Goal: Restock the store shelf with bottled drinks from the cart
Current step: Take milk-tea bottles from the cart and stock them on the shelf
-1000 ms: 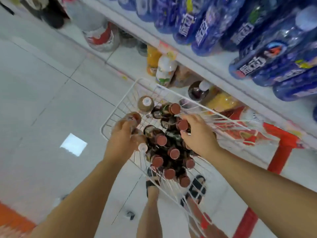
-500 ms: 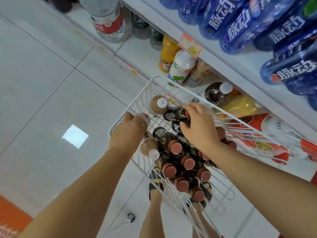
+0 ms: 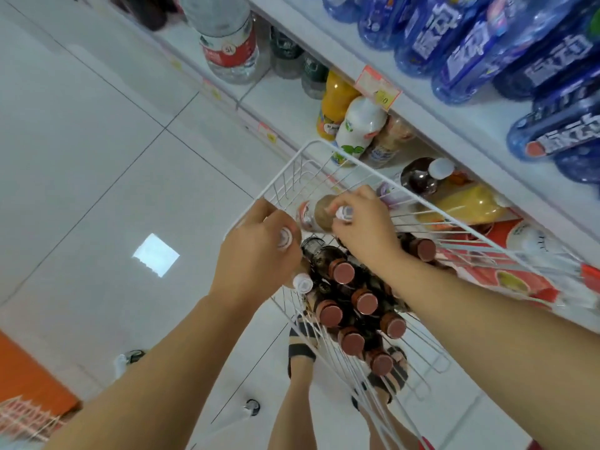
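A white wire cart basket (image 3: 324,147) holds several dark bottles with brown caps (image 3: 342,272) and a few tan bottles with white caps. My left hand (image 3: 256,254) grips one white-capped bottle (image 3: 285,237) by its neck at the basket's left rim; another white cap (image 3: 302,282) shows just below it. My right hand (image 3: 363,222) pinches the neck of a tan white-capped bottle (image 3: 324,211) lying at the basket's far end. The store shelf (image 3: 438,112) runs along the right.
Blue bottles (image 3: 470,50) fill the upper shelf. The bottom shelf holds a large water jug (image 3: 227,37), an orange juice bottle (image 3: 334,102), a white bottle (image 3: 357,125) and a yellow bottle (image 3: 461,206). My sandalled feet (image 3: 302,345) stand under the cart. White tiled floor lies left.
My right hand has moved from the brown-capped bottles to the far end and taken the tan white-capped bottle. My left hand has lifted slightly with its bottle. The view has tilted toward the shelf.
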Action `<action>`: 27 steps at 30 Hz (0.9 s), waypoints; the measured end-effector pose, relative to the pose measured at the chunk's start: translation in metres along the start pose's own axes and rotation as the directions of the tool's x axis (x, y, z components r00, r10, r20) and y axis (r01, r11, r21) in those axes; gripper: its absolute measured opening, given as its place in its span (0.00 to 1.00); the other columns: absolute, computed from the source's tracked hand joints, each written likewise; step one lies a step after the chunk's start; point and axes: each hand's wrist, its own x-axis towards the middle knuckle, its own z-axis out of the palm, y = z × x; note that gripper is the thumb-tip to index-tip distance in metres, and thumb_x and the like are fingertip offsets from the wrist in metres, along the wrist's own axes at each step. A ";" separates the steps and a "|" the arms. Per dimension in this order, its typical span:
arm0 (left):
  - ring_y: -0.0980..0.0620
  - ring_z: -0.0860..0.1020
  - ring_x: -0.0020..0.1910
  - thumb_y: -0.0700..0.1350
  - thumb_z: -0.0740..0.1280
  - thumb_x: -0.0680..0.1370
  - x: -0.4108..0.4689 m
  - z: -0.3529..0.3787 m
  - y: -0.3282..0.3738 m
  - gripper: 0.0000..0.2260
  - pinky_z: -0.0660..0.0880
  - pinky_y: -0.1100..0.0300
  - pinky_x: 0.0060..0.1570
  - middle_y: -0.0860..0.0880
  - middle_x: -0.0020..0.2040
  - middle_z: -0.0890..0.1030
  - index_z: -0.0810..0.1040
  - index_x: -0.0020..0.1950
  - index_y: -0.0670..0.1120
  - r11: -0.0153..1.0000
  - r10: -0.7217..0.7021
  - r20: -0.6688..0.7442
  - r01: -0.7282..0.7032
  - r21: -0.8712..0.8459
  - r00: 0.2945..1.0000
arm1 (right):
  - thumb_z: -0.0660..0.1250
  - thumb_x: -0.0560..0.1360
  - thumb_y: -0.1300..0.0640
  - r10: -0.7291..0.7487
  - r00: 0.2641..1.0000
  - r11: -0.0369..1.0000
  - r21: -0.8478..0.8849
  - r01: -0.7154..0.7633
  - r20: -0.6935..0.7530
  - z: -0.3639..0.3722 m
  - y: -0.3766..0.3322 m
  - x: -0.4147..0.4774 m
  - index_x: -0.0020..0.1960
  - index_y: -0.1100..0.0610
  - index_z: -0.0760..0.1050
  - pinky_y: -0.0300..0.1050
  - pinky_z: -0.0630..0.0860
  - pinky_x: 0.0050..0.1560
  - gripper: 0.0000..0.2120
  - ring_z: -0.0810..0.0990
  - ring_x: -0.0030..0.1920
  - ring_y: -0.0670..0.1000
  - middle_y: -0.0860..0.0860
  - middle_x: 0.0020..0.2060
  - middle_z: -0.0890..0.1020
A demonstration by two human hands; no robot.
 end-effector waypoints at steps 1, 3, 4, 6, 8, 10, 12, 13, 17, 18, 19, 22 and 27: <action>0.50 0.76 0.36 0.44 0.69 0.70 -0.005 -0.003 0.009 0.04 0.76 0.55 0.34 0.55 0.45 0.73 0.79 0.43 0.51 1.000 0.022 0.010 -0.022 0.009 1.000 | 0.69 0.67 0.65 -0.008 1.000 1.000 0.018 0.008 -0.025 -0.014 -0.003 -0.016 0.46 0.54 0.78 0.36 0.67 0.44 0.10 0.74 0.43 0.46 0.46 0.47 0.72; 0.49 0.77 0.36 0.44 0.70 0.69 -0.015 -0.012 0.032 0.07 0.76 0.53 0.32 0.55 0.45 0.74 0.78 0.46 0.52 0.998 0.062 0.023 -0.063 0.021 0.998 | 0.70 0.65 0.64 -0.010 0.997 0.999 0.048 0.014 -0.083 -0.048 -0.013 -0.050 0.47 0.53 0.79 0.32 0.66 0.44 0.13 0.74 0.43 0.44 0.45 0.46 0.74; 0.48 0.77 0.36 0.44 0.70 0.69 -0.020 -0.019 0.048 0.09 0.77 0.53 0.32 0.55 0.44 0.74 0.78 0.47 0.52 0.996 0.087 0.022 -0.088 0.026 0.996 | 0.71 0.64 0.64 0.004 0.994 0.998 0.061 0.002 -0.107 -0.069 -0.019 -0.066 0.48 0.53 0.79 0.30 0.66 0.45 0.13 0.74 0.43 0.43 0.45 0.46 0.75; 0.48 0.77 0.34 0.44 0.71 0.68 -0.030 -0.035 0.084 0.11 0.77 0.53 0.30 0.55 0.44 0.75 0.78 0.50 0.53 0.987 0.157 0.013 -0.157 0.017 0.988 | 0.71 0.64 0.65 0.026 0.987 0.996 0.083 -0.013 -0.156 -0.115 -0.034 -0.096 0.47 0.53 0.80 0.27 0.67 0.45 0.14 0.75 0.43 0.42 0.45 0.44 0.76; 0.48 0.78 0.34 0.45 0.71 0.69 -0.039 -0.054 0.125 0.13 0.77 0.52 0.30 0.55 0.46 0.76 0.76 0.52 0.53 0.970 0.243 -0.001 -0.243 -0.024 0.970 | 0.71 0.62 0.65 0.011 0.975 0.997 0.080 0.007 -0.222 -0.165 -0.052 -0.122 0.46 0.53 0.80 0.23 0.66 0.45 0.14 0.74 0.41 0.40 0.44 0.42 0.77; 0.48 0.79 0.37 0.47 0.70 0.70 -0.048 -0.073 0.169 0.17 0.78 0.52 0.32 0.56 0.50 0.77 0.72 0.56 0.56 0.958 0.279 -0.013 -0.279 -0.072 0.960 | 0.72 0.61 0.64 -0.013 0.948 0.997 0.068 0.036 -0.319 -0.214 -0.070 -0.150 0.45 0.52 0.80 0.24 0.67 0.45 0.14 0.75 0.41 0.40 0.44 0.41 0.79; 0.51 0.78 0.39 0.48 0.70 0.70 -0.055 -0.092 0.212 0.19 0.77 0.53 0.35 0.57 0.51 0.77 0.68 0.56 0.59 0.935 0.325 -0.059 -0.330 -0.128 0.944 | 0.73 0.60 0.66 -0.047 0.888 0.994 0.064 0.085 -0.457 -0.260 -0.085 -0.179 0.44 0.50 0.79 0.24 0.68 0.45 0.16 0.76 0.42 0.39 0.42 0.39 0.79; 0.53 0.76 0.39 0.46 0.71 0.69 -0.057 -0.102 0.235 0.19 0.75 0.55 0.35 0.56 0.49 0.77 0.69 0.55 0.58 0.908 0.377 -0.101 -0.389 -0.157 0.921 | 0.73 0.60 0.67 -0.062 0.852 0.992 0.064 0.111 -0.520 -0.282 -0.093 -0.193 0.43 0.47 0.77 0.23 0.67 0.45 0.19 0.76 0.43 0.36 0.41 0.39 0.79; 0.53 0.73 0.42 0.38 0.74 0.66 -0.057 -0.143 0.329 0.13 0.69 0.62 0.39 0.51 0.45 0.78 0.78 0.48 0.46 0.750 0.583 -0.244 -0.629 -0.205 0.775 | 0.73 0.64 0.63 -0.122 0.702 0.979 0.032 0.201 -0.701 -0.370 -0.117 -0.245 0.44 0.37 0.72 0.25 0.68 0.39 0.22 0.76 0.40 0.36 0.40 0.39 0.78; 0.54 0.73 0.41 0.38 0.75 0.66 -0.056 -0.155 0.353 0.12 0.68 0.64 0.39 0.50 0.45 0.78 0.79 0.47 0.44 0.696 0.633 -0.287 -0.691 -0.195 0.719 | 0.73 0.66 0.63 -0.144 0.662 0.974 0.014 0.228 -0.735 -0.390 -0.124 -0.257 0.46 0.37 0.71 0.26 0.68 0.38 0.22 0.76 0.39 0.38 0.41 0.40 0.78; 0.55 0.72 0.41 0.39 0.74 0.67 -0.055 -0.167 0.376 0.10 0.68 0.66 0.39 0.50 0.44 0.78 0.79 0.46 0.43 0.639 0.674 -0.331 -0.746 -0.186 0.660 | 0.72 0.67 0.63 -0.165 0.620 0.967 -0.004 0.253 -0.767 -0.409 -0.130 -0.268 0.47 0.38 0.72 0.26 0.68 0.38 0.21 0.76 0.39 0.38 0.41 0.41 0.78; 0.58 0.71 0.40 0.44 0.70 0.70 -0.057 -0.203 0.438 0.09 0.66 0.71 0.41 0.52 0.43 0.74 0.77 0.46 0.42 0.443 0.747 -0.483 -0.884 -0.150 0.456 | 0.72 0.69 0.62 -0.205 0.456 0.950 -0.065 0.304 -0.866 -0.459 -0.149 -0.298 0.48 0.39 0.72 0.30 0.70 0.38 0.19 0.76 0.37 0.43 0.46 0.41 0.79; 0.60 0.69 0.39 0.44 0.68 0.72 -0.059 -0.248 0.511 0.09 0.64 0.76 0.42 0.49 0.42 0.75 0.71 0.49 0.45 0.229 0.734 -0.654 -0.973 -0.015 0.183 | 0.68 0.71 0.54 -0.243 0.201 0.924 -0.163 0.346 -0.949 -0.527 -0.170 -0.332 0.51 0.45 0.72 0.29 0.70 0.38 0.11 0.75 0.38 0.46 0.45 0.42 0.78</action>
